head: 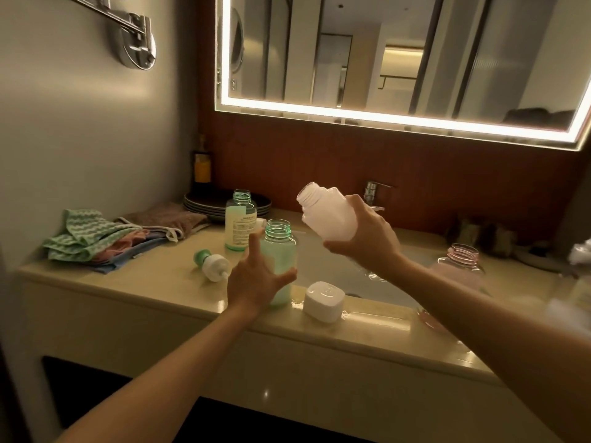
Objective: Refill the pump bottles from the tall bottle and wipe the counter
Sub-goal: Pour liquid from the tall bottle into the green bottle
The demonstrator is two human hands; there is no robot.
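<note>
Left hand (257, 281) grips uncapped green bottle (281, 257) standing on counter (134, 282); right hand (364, 243) clamps white bottle (327, 217), tilted, raised beside it.

My only camera sits on my head, wide-angled, facing forward and down along both forearms, close over the counter (144, 282), with my left hand (256, 282) and right hand (364, 241) mid-frame and the lit mirror (383, 59) above at the right.
</note>
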